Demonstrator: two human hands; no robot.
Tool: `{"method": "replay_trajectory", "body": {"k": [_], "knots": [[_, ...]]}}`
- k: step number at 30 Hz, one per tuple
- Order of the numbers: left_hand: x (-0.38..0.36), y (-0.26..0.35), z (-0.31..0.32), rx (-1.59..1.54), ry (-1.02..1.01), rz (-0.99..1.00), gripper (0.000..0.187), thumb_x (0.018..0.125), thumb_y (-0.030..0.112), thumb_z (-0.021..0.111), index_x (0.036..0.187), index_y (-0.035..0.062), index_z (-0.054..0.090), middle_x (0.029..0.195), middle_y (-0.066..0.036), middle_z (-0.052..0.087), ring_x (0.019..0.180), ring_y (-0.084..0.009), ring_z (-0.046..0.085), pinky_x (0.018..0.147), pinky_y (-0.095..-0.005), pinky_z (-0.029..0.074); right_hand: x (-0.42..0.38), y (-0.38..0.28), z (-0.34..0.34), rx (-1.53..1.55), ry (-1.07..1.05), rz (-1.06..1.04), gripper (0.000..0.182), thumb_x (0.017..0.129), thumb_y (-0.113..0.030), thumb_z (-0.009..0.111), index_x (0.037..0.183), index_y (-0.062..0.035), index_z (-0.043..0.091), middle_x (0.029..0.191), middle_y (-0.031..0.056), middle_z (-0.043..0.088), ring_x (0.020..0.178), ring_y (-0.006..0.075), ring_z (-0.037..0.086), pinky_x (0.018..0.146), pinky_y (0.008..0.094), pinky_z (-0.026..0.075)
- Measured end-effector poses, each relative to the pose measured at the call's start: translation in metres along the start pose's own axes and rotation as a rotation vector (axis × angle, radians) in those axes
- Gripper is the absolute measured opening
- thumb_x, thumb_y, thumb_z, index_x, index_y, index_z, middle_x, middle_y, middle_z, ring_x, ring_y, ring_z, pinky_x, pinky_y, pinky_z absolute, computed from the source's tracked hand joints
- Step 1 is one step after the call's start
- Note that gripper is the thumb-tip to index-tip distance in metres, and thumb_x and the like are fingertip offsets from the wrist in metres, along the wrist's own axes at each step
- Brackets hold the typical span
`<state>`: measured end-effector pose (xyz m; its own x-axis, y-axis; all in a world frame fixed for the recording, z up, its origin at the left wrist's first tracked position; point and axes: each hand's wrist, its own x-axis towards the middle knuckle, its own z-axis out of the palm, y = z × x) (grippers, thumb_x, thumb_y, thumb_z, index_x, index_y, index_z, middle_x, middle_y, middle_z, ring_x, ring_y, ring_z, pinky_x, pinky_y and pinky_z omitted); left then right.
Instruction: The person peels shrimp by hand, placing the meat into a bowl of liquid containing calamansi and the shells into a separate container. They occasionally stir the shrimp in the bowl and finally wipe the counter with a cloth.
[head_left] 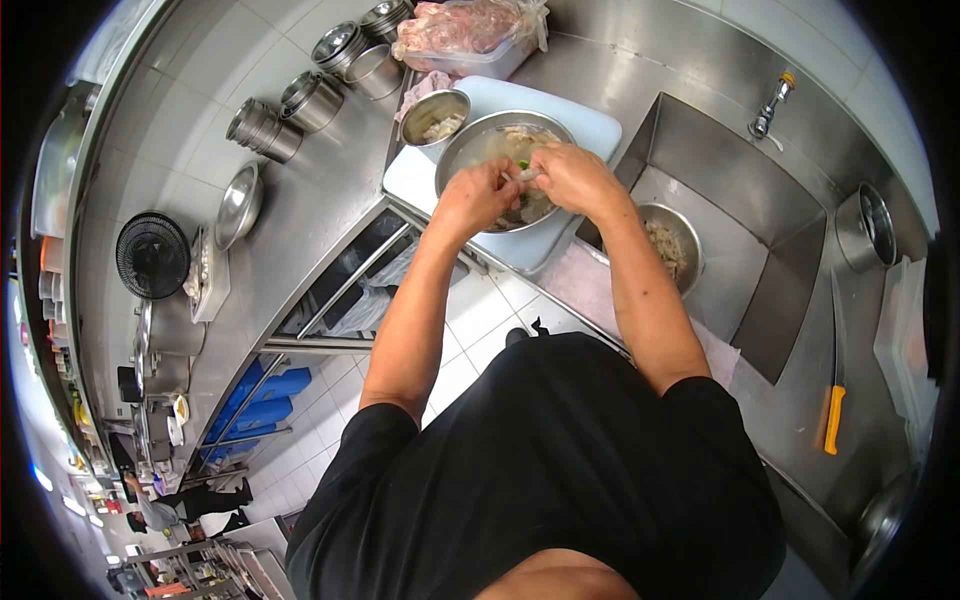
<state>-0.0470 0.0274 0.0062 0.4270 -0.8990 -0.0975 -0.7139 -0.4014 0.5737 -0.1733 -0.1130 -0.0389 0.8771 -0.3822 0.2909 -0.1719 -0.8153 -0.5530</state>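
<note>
1. Over the big steel bowl point(470, 150) on the white cutting board point(590, 125), both my hands meet at the middle of the bowl.
2. My left hand point(478, 195): fingers curled in narrow, pinching one end of a small pale food piece point(527, 176); can't tell what it is.
3. My right hand point(572, 178): fingers bent close, gripping the other end of the same piece, thumbs of both hands nearly touching.
4. Bowl holds pale wet pieces with a bit of green; hands cover most of it.
5. Smaller steel bowl point(434, 115) with pale scraps sits touching the big one, on its far left.
6. Clear tub of raw meat point(462, 35) sits beyond the board, by the wall.
7. Sink point(740, 200) to my right, with another steel bowl point(676, 245) of pale shreds in it, tap point(772, 105) above.
8. Yellow-handled knife point(834, 390) lies on the counter right of the sink, well apart from my hands.
9. Stacked steel containers point(290, 110) line the counter on the left.
</note>
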Motion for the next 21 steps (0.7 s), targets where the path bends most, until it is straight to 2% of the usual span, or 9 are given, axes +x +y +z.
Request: {"method": "replay_trajectory", "body": {"k": [2, 4, 5, 7, 8, 14, 17, 19, 21], "knots": [[0.000, 0.000, 0.002, 0.057, 0.130, 0.021, 0.024, 0.096, 0.025, 0.058, 0.104, 0.0034, 0.062, 0.085, -0.004, 0.073, 0.079, -0.0122, 0.065, 0.071, -0.0295, 0.048, 0.000, -0.001, -0.005, 0.053, -0.037, 0.073, 0.019, 0.085, -0.019, 0.064, 0.096, -0.0035, 0.065, 0.098, 0.0160, 0.067, 0.094, 0.0347, 0.063, 0.081, 0.0439, 0.049], [0.011, -0.019, 0.009, -0.311, 0.157, 0.006, 0.022, 0.096, 0.024, 0.058, 0.105, 0.0042, 0.062, 0.091, -0.004, 0.072, 0.084, -0.0125, 0.064, 0.074, -0.0292, 0.047, -0.001, -0.003, -0.011, 0.229, -0.006, 0.135, 0.020, 0.086, -0.021, 0.064, 0.094, -0.0026, 0.066, 0.098, 0.0167, 0.068, 0.094, 0.0343, 0.063, 0.081, 0.0437, 0.049], [0.017, -0.029, 0.012, -0.495, 0.169, -0.001, 0.022, 0.095, 0.023, 0.057, 0.105, 0.0046, 0.062, 0.094, -0.003, 0.072, 0.087, -0.0126, 0.064, 0.075, -0.0290, 0.047, 0.001, 0.000, -0.006, 0.276, 0.056, 0.050, 0.021, 0.086, -0.022, 0.064, 0.092, -0.0021, 0.066, 0.097, 0.0169, 0.068, 0.093, 0.0346, 0.063, 0.081, 0.0437, 0.049], [0.015, -0.023, 0.014, -0.616, 0.202, 0.029, 0.021, 0.095, 0.024, 0.058, 0.106, 0.0063, 0.061, 0.099, -0.003, 0.070, 0.091, -0.0132, 0.063, 0.080, -0.0296, 0.046, 0.006, 0.001, 0.001, 0.368, 0.182, -0.122, 0.023, 0.087, -0.024, 0.064, 0.087, -0.0011, 0.066, 0.097, 0.0174, 0.068, 0.092, 0.0353, 0.063, 0.080, 0.0435, 0.049], [0.015, -0.019, 0.015, -0.676, 0.217, 0.046, 0.020, 0.095, 0.024, 0.058, 0.107, 0.0072, 0.061, 0.101, -0.003, 0.069, 0.093, -0.0136, 0.062, 0.082, -0.0299, 0.046, 0.006, 0.002, 0.004, 0.361, 0.175, -0.105, 0.023, 0.087, -0.024, 0.064, 0.086, -0.0007, 0.066, 0.096, 0.0177, 0.068, 0.092, 0.0356, 0.063, 0.080, 0.0432, 0.049], [0.019, -0.014, 0.018, -1.296, 0.007, -0.059, 0.018, 0.097, 0.022, 0.057, 0.109, 0.0098, 0.061, 0.102, -0.003, 0.068, 0.092, -0.0146, 0.062, 0.086, -0.0321, 0.047, 0.003, -0.006, 0.005, 0.327, 0.145, -0.143, 0.026, 0.090, -0.023, 0.062, 0.082, 0.0015, 0.058, 0.087, 0.0157, 0.059, 0.085, 0.0328, 0.057, 0.076, 0.0399, 0.046], [0.022, -0.012, 0.018, -1.359, -0.040, -0.041, 0.013, 0.096, 0.022, 0.056, 0.102, 0.0128, 0.062, 0.104, -0.004, 0.069, 0.094, -0.0115, 0.061, 0.079, -0.0291, 0.049, 0.001, -0.001, 0.010, 0.331, 0.226, -0.217, 0.027, 0.090, -0.023, 0.061, 0.081, 0.0019, 0.056, 0.083, 0.0153, 0.058, 0.080, 0.0317, 0.056, 0.073, 0.0392, 0.046], [0.026, -0.011, 0.012, -1.430, -0.027, -0.042, 0.016, 0.096, 0.023, 0.056, 0.105, 0.0114, 0.062, 0.100, -0.003, 0.069, 0.092, -0.0135, 0.062, 0.082, -0.0321, 0.049, -0.004, -0.003, 0.003, 0.323, 0.235, -0.203, 0.026, 0.091, -0.023, 0.061, 0.083, 0.0017, 0.058, 0.083, 0.0151, 0.059, 0.078, 0.0305, 0.057, 0.072, 0.0379, 0.046], [0.033, -0.014, 0.003, -1.369, 0.044, -0.052, 0.017, 0.096, 0.023, 0.058, 0.107, 0.0104, 0.062, 0.098, -0.002, 0.069, 0.090, -0.0141, 0.063, 0.082, -0.0329, 0.049, -0.012, -0.002, -0.009, 0.363, 0.219, -0.101, 0.024, 0.089, -0.024, 0.060, 0.085, -0.0001, 0.062, 0.087, 0.0177, 0.062, 0.081, 0.0350, 0.060, 0.074, 0.0410, 0.048]]}}
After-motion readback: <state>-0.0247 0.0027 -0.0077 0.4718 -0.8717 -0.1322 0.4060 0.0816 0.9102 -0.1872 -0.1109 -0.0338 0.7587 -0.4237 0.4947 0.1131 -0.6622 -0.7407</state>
